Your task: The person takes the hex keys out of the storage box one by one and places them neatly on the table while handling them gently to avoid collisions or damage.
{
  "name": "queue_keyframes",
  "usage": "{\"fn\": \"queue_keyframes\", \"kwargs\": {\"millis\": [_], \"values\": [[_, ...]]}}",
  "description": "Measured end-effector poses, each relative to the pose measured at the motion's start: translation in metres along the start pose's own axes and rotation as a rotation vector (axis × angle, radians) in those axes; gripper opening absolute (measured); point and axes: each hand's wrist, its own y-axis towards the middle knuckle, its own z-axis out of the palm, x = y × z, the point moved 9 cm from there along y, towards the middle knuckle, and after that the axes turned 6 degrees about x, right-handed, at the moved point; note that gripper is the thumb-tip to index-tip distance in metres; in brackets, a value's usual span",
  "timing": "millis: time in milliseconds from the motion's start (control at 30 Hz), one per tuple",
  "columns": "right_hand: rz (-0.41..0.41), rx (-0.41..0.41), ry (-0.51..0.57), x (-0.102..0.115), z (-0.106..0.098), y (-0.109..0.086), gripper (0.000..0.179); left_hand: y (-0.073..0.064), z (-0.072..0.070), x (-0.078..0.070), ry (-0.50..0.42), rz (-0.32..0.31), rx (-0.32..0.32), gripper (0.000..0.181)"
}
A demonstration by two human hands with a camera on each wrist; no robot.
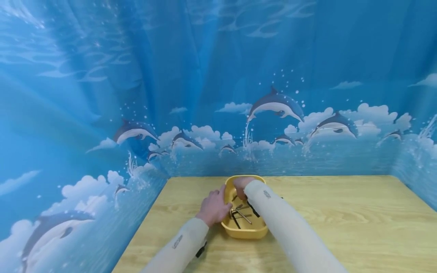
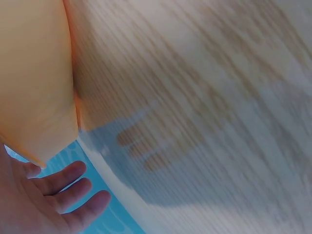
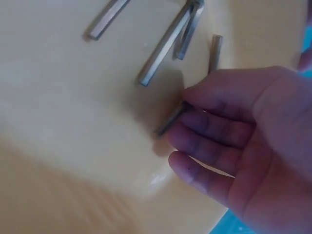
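A yellow plastic basin [image 1: 244,233] stands on the table with several L-shaped hex keys [image 1: 244,215] lying in it. My left hand [image 1: 214,206] holds its left rim, thumb hooked over the edge. In the left wrist view the other fingers [image 2: 66,192] hang loosely spread beside the basin wall [image 2: 34,73]. My right hand [image 3: 243,131] is down inside the far part of the basin. Thumb and fingertips pinch a small dark hex key [image 3: 170,119], its short end poking out towards the basin floor. Nearby lie other metal keys [image 3: 163,51], one partly hidden behind the thumb.
The light wood-grain table [image 1: 341,220] extends on both sides of the basin. Behind it and along the sides hangs a blue curtain [image 1: 211,83] printed with dolphins and clouds. My right forearm [image 1: 290,227] crosses over the basin's right rim.
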Motion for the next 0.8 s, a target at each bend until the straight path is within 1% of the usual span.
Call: {"fn": "queue_keyframes", "kwargs": {"millis": [67, 133, 267, 367, 433, 500, 567, 733, 800], "values": [[-0.005, 0.015, 0.056, -0.001, 0.002, 0.001, 0.015, -0.002, 0.001, 0.0, 0.005, 0.001, -0.005, 0.075], [-0.009, 0.015, 0.081, -0.001, 0.0, 0.0, 0.012, -0.003, -0.001, 0.0, 0.007, 0.006, -0.019, 0.074], [-0.009, 0.015, 0.023, -0.004, -0.003, 0.002, 0.016, -0.001, -0.001, 0.0, 0.03, 0.009, -0.03, 0.073], [-0.012, 0.012, -0.022, -0.005, -0.005, 0.003, 0.019, -0.001, -0.001, 0.002, 0.031, 0.002, -0.026, 0.073], [-0.018, 0.004, -0.028, -0.005, -0.007, 0.002, 0.019, -0.001, -0.002, 0.004, 0.025, -0.007, -0.025, 0.074], [-0.032, -0.003, -0.012, -0.006, -0.008, 0.0, 0.017, -0.002, -0.003, 0.005, 0.021, -0.016, -0.02, 0.074], [-0.056, 0.0, 0.02, -0.006, -0.008, -0.003, 0.018, -0.002, -0.003, 0.005, 0.012, -0.019, -0.017, 0.074], [-0.1, 0.004, 0.168, -0.011, -0.005, -0.014, 0.015, -0.001, 0.0, 0.002, -0.015, -0.021, 0.003, 0.076], [-0.114, 0.003, 0.225, -0.013, -0.006, -0.019, 0.016, -0.001, 0.001, 0.002, -0.014, -0.027, 0.009, 0.076]]}}
